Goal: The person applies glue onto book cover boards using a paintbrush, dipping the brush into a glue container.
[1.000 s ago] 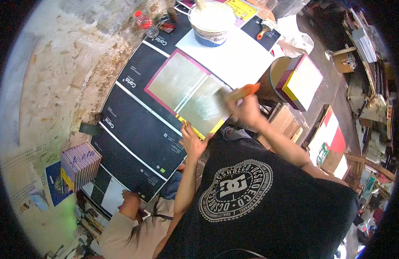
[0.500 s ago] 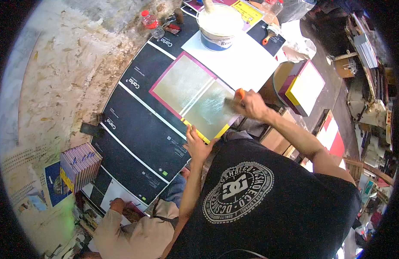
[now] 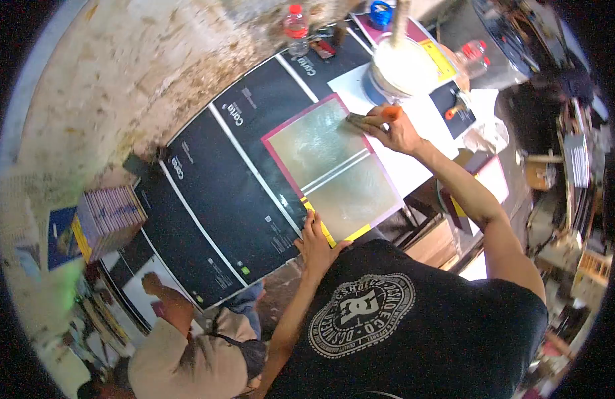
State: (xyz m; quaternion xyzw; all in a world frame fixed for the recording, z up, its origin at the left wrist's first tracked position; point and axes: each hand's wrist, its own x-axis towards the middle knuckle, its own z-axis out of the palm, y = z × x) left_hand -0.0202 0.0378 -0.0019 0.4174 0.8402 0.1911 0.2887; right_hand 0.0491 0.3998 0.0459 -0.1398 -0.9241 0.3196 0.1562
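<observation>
My left hand (image 3: 314, 245) rests with fingers spread on the near yellow edge of a cover (image 3: 360, 194), flat on the black worktop (image 3: 204, 183). The cover looks glossy, purple-bordered, with white lines across. Beyond, my right hand (image 3: 402, 133) has moved its gripped brush (image 3: 390, 114) to the far panel, so coating probably reaches both halves. Behind stands a bucket (image 3: 372, 88).

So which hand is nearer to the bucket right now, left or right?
Right. The right hand, holding the brush, is just on the near side of the bucket. The left hand is farther off, at the yellow strip along the edge of the panel.
</observation>
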